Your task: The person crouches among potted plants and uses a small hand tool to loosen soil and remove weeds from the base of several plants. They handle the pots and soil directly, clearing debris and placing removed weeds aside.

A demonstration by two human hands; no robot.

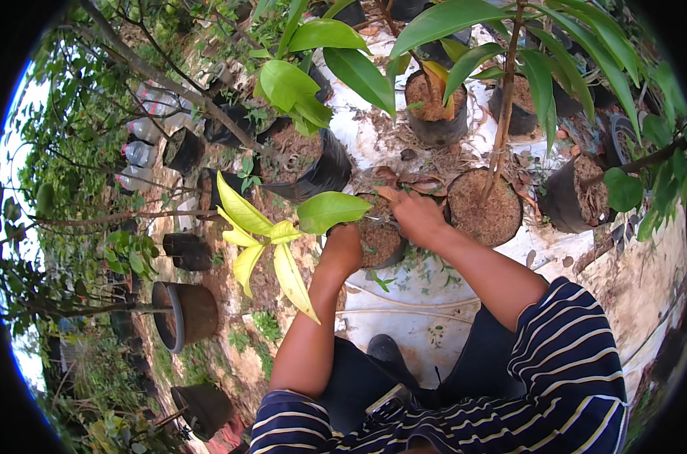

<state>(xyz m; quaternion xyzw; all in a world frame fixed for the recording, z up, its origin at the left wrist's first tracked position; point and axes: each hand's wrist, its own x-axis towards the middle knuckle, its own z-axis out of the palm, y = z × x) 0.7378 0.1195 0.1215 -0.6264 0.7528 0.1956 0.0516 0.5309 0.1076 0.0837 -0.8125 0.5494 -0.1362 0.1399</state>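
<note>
My left hand point(345, 247) is at the left rim of a small soil-filled pot point(382, 244). A broad green leaf point(332, 213) of a young plant partly covers it, so its fingers and whatever they hold are hidden. Across the pot's rim, my right hand point(416, 214) bends inward, its fingertips beside a brown dry leaf point(386, 194); a firm hold on it does not show. A thin piece of shiny metal point(380, 219) lies between both hands, too small to name. Yellow-green leaves point(255, 244) hang over my left forearm.
Right of my hands, a black grow bag point(484, 210) holds a thick-stemmed plant. A larger black bag point(315, 170) stands ahead on the left, another point(579, 193) at right. A hose point(411, 311) crosses the white sheet point(389, 335) before my boot point(384, 347).
</note>
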